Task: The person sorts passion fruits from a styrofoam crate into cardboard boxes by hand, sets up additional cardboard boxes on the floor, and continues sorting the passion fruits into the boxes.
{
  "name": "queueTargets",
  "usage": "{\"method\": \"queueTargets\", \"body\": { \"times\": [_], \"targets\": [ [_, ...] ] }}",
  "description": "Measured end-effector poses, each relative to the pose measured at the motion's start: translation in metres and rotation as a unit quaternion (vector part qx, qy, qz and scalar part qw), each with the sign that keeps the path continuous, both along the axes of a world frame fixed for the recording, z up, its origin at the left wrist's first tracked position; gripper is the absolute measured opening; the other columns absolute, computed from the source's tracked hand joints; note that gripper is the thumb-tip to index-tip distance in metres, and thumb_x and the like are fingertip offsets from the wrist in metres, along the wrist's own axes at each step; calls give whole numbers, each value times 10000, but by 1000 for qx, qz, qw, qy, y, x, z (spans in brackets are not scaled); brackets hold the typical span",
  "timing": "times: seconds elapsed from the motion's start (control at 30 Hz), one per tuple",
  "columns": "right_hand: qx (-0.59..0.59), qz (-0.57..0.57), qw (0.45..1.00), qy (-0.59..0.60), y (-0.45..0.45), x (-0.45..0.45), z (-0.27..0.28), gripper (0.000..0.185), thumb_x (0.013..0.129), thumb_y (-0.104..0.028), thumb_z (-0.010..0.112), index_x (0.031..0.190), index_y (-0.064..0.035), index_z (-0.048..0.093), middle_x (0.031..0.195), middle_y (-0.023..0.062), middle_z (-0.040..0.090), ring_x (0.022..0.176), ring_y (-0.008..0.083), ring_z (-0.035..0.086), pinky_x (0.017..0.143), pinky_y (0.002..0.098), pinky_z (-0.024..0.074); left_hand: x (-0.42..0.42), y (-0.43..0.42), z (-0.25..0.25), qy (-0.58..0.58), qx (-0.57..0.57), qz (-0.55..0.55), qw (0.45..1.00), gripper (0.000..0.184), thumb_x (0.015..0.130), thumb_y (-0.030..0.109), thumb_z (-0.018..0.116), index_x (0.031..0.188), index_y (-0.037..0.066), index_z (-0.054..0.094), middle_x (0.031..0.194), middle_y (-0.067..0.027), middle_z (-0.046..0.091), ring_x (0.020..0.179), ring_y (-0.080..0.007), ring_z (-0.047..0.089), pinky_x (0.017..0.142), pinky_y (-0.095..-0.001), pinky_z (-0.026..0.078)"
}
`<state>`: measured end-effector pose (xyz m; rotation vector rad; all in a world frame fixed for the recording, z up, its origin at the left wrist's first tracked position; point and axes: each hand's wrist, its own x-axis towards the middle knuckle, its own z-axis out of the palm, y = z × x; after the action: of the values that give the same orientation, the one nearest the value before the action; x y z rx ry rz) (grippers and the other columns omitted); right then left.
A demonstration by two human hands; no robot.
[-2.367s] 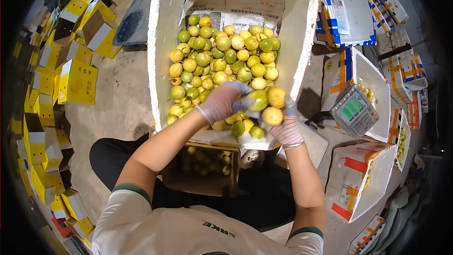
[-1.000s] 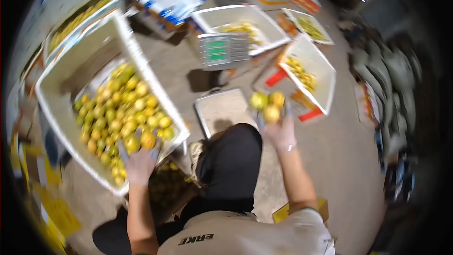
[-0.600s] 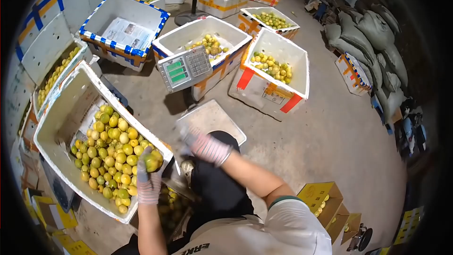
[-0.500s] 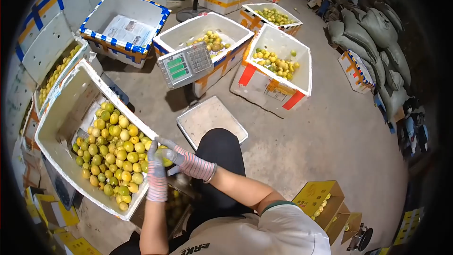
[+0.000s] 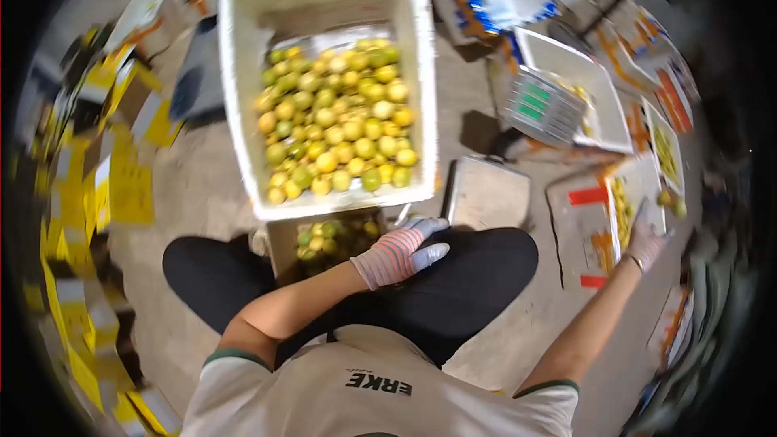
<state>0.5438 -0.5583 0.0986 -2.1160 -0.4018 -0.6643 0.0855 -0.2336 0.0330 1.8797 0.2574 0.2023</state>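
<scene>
My right hand (image 5: 646,244), in a striped grey-tipped glove, reaches far out to the right beside a white foam box (image 5: 595,194) with red tape. Its fingers are apart. Just beyond the fingertips are two round fruits (image 5: 673,203), apparently off the hand and blurred. Over my lap is my left hand (image 5: 402,252), gloved alike, fingers stretched and thumb apart, holding nothing. In front of it, a large foam box (image 5: 430,113) holds many yellow-green round fruits (image 5: 336,121) resembling passion fruit. Below that box's near edge, a carton (image 5: 282,255) contains more fruits, partly hidden.
A scale's platform (image 5: 490,194) lies right of the large box, its display (image 5: 538,105) behind it. More foam boxes (image 5: 558,57) stand at the upper right. Yellow cartons (image 5: 121,182) are stacked along the left. Grey sacks (image 5: 720,307) lie at the right edge.
My view has turned, so the large box sits nearer the centre. My hands were together at its corner with fruit; the right has swung out right and opened, the left rests over my lap.
</scene>
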Motion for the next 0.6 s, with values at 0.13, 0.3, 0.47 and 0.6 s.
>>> {"method": "queueTargets", "body": {
  "times": [0.13, 0.3, 0.47, 0.6],
  "targets": [
    [355, 340, 822, 289, 128, -96, 12, 390, 944, -303, 557, 1272, -96, 527, 1383, 107, 480, 1243, 334, 482, 1064, 477, 407, -47, 21, -53, 20, -58, 60, 996, 405, 912, 271, 614, 1248, 55, 543, 1062, -188, 621, 951, -271, 608, 845, -355, 479],
    [-74, 529, 699, 475, 287, -241, -35, 453, 956, -245, 504, 1355, -35, 461, 1262, 126, 558, 1123, 234, 570, 872, 375, 520, -91, 77, -29, 176, 72, 176, 966, 328, 906, 282, 598, 1117, 32, 616, 1002, -224, 656, 957, -388, 617, 833, -428, 494],
    [-268, 535, 767, 232, 408, -314, -138, 637, 864, -262, 612, 1419, -77, 360, 1399, 269, 376, 1221, 423, 467, 1065, 415, 363, -99, 142, -53, 295, 214, 282, 888, 381, 846, 272, 625, 1185, 101, 588, 1099, -180, 590, 1003, -383, 576, 856, -446, 482],
    [-311, 423, 828, 197, 461, -346, -164, 706, 813, -300, 656, 1430, -136, 354, 1430, 299, 301, 1150, 481, 500, 977, 463, 436, -86, 175, -82, 267, 291, 290, 872, 455, 815, 299, 666, 1227, 139, 558, 1128, -165, 576, 1057, -370, 555, 885, -458, 467]
  ]
}}
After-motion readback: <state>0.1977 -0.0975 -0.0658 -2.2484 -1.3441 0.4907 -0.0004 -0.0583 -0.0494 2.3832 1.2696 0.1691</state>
